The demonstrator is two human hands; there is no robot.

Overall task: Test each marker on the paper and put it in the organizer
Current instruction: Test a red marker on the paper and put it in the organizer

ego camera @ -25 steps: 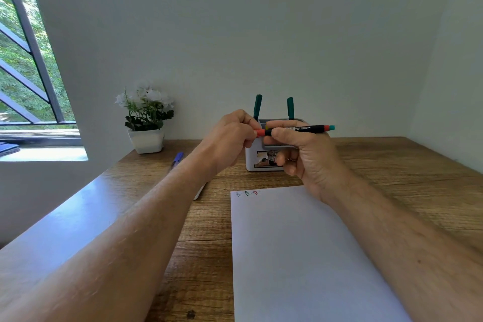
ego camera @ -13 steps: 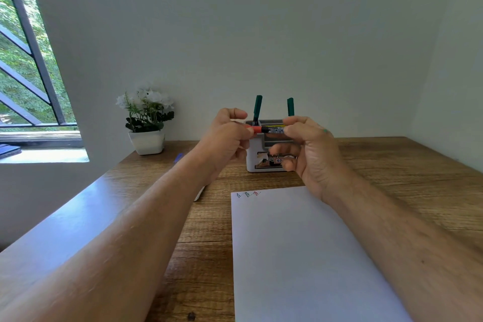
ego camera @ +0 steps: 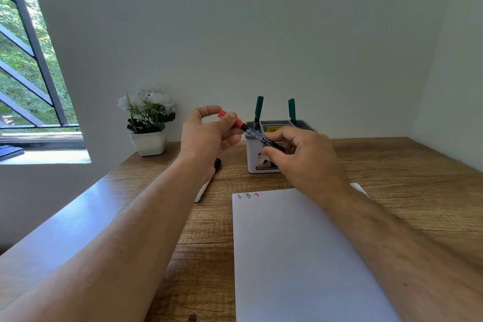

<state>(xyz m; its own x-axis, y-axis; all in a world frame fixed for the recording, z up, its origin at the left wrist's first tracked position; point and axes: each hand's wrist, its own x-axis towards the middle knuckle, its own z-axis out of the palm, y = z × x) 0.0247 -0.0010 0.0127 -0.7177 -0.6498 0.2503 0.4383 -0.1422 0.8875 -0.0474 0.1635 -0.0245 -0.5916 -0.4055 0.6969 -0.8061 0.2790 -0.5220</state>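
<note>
Both hands hold one marker (ego camera: 261, 136) in the air just in front of the organizer (ego camera: 264, 162), its black barrel slanting down from upper left to lower right; the left hand (ego camera: 209, 136) pinches the red cap end (ego camera: 230, 118) between thumb and fingertips, its other fingers curled beneath; the right hand (ego camera: 305, 157) grips the lower part of the barrel with fingers curled round it, so the far end is hidden; whether the cap is fully seated cannot be told.

The organizer, a white box with a grey top, stands on the wooden counter (ego camera: 405, 178) near the wall; two green-capped markers (ego camera: 258, 110) stand upright in its back compartments, one to the left and one to the right.

In front of the organizer, nearer the viewer, lies a white sheet of paper (ego camera: 300, 256); three small test marks (ego camera: 248, 195) sit at its top left corner, the rightmost red.

Left of the organizer a white-bodied pen (ego camera: 206, 185) lies on the counter, partly covered by the left wrist; farther left a white pot of white flowers (ego camera: 149, 123) stands by the wall.
</note>
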